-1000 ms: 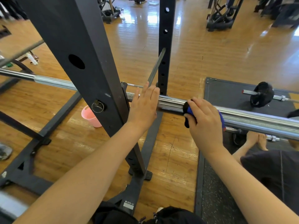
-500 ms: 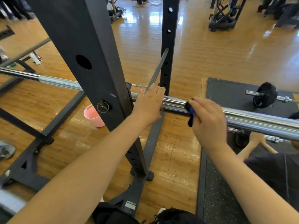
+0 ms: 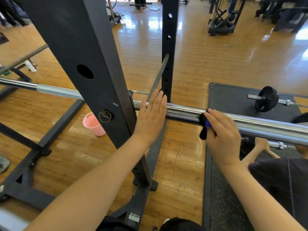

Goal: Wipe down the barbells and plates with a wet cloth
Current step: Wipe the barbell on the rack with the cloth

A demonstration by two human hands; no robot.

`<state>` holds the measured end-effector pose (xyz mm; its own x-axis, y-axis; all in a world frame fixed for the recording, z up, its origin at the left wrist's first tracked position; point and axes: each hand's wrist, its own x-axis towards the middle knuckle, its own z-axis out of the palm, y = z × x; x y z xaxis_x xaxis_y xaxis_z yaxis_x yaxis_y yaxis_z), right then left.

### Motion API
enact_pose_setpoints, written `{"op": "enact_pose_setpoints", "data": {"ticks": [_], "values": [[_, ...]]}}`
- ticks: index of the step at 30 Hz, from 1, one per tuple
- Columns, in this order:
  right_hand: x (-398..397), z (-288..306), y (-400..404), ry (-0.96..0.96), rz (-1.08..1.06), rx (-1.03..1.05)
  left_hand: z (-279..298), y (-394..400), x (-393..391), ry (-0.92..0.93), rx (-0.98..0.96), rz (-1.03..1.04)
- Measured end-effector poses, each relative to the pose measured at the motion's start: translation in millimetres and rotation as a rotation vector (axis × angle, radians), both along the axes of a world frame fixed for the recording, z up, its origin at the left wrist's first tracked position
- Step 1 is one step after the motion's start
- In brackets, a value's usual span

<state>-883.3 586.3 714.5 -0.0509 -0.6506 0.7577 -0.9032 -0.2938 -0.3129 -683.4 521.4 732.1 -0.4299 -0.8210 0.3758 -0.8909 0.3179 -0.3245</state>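
A long chrome barbell (image 3: 266,125) rests across a black squat rack (image 3: 93,67) and runs from far left to the right edge. My left hand (image 3: 152,115) lies flat with straight fingers against the bar's sleeve, just right of the rack upright. My right hand (image 3: 221,134) grips a blue and black cloth (image 3: 204,125) and presses it on the sleeve. A second barbell with a small black plate (image 3: 266,99) lies on the dark floor mat (image 3: 233,95) at the right.
A pink bucket (image 3: 93,124) stands on the wooden floor behind the rack upright. A second rack post (image 3: 169,47) rises behind the bar. A person in a dark shirt (image 3: 283,177) sits low at the right. Gym machines (image 3: 221,22) stand far back.
My right hand has slid the cloth a little along the sleeve, and its fingers now sit lower on the bar. My left hand stays flat on the sleeve. The camera has shifted slightly.
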Motion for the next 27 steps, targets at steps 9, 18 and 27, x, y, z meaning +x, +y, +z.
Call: {"op": "enact_pose_setpoints", "data": {"ticks": [9, 18, 27], "values": [[48.2, 7.3, -26.3, 0.074, 0.127, 0.096, 19.1, -9.9, -6.7, 0.217, 0.262, -0.102], [3.4, -1.3, -6.1, 0.145, 0.067, -0.028, 27.7, -9.8, -4.4, 0.197, 0.306, -0.125], [11.7, 15.9, -10.5, 0.063, 0.010, -0.039, 43.1, -18.0, -6.5, 0.127, 0.442, -0.078]]}}
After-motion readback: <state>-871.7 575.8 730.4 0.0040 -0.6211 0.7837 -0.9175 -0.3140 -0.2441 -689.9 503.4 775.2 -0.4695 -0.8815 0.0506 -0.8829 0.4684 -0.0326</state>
